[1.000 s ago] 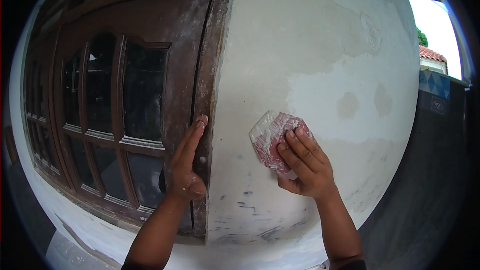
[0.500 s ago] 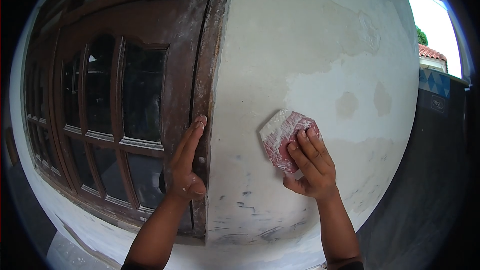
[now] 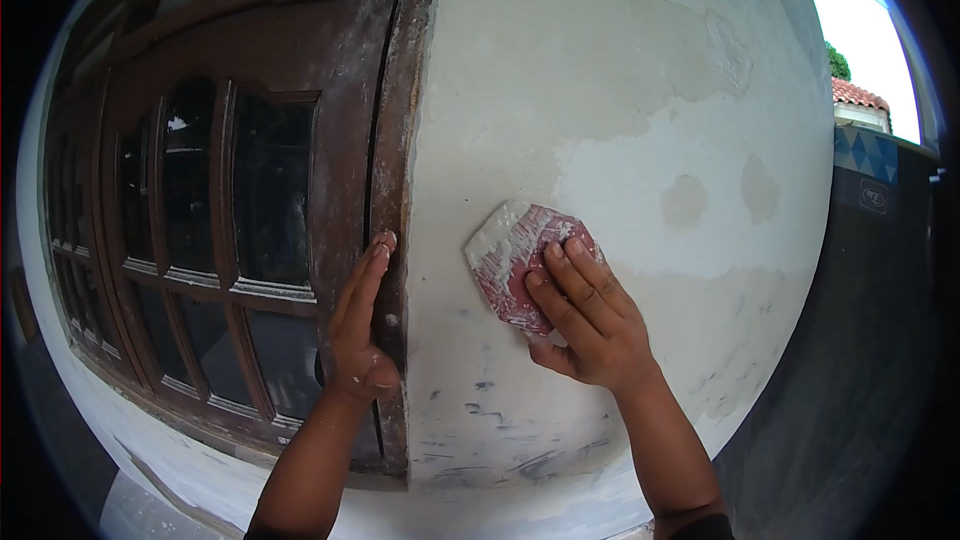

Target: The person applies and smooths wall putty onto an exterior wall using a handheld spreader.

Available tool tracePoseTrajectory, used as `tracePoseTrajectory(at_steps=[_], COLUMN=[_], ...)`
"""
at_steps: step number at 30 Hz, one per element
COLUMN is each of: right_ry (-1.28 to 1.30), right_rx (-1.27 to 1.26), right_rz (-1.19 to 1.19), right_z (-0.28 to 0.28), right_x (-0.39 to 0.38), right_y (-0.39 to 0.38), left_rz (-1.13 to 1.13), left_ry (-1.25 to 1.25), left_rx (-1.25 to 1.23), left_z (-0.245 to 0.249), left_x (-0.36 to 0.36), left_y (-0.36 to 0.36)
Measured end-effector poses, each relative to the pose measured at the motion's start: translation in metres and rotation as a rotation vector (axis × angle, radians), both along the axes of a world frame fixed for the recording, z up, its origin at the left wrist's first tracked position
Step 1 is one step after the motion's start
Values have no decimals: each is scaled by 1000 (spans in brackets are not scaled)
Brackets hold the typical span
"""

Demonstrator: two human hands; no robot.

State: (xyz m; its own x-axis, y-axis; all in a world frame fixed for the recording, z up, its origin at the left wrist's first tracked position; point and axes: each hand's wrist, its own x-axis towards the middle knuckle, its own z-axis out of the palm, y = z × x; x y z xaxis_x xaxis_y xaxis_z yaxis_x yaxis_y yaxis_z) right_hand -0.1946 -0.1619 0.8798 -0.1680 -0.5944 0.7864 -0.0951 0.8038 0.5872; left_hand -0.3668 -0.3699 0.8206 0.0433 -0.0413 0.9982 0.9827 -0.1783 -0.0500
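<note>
My right hand (image 3: 590,320) presses a flat, red, many-sided pad (image 3: 515,275) smeared with white paste against the pale wall (image 3: 500,120). Its fingers lie over the pad's right part, with the thumb at the lower edge. My left hand (image 3: 362,325) rests on the brown wooden frame (image 3: 405,140) left of the wall, fingers stretched upward and holding nothing. White specks cover its fingertips and the base of its thumb.
Brown window panels with dark glass panes (image 3: 272,190) fill the left side. Dark smudges mark the lower wall. At the right stands a dark surface (image 3: 840,340) with a blue patterned strip (image 3: 866,155); a tiled roof (image 3: 858,95) shows beyond.
My right hand and the pad have moved left along the wall, closer to the wooden frame. My left hand keeps its place on the frame. The view has shifted slightly.
</note>
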Motion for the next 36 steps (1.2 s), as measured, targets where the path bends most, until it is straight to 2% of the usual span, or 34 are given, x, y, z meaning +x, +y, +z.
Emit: tracePoseTrajectory(at_steps=[5,12,18,22,28,32,36], right_ry=[-86,8,-51,-70,8,-37,-30], right_rx=[19,14,50,57,-68,33,-21], right_rz=[-4,-48,-9,-18,45,-7,-9], right_z=[3,-19,8,-2,-9,-2,-17], right_x=[-8,14,-5,-1,12,2,14], right_y=[-9,21,-12,0,13,1,23], left_rz=[-18,-1,-7,22,30,36,17], left_ry=[7,43,0,-45,48,36,33], left_rx=[40,12,58,26,15,11,44], left_z=[1,0,0,1,-2,-1,1], left_x=[1,-2,1,3,-4,-2,-1], left_y=[1,1,3,0,3,1,3])
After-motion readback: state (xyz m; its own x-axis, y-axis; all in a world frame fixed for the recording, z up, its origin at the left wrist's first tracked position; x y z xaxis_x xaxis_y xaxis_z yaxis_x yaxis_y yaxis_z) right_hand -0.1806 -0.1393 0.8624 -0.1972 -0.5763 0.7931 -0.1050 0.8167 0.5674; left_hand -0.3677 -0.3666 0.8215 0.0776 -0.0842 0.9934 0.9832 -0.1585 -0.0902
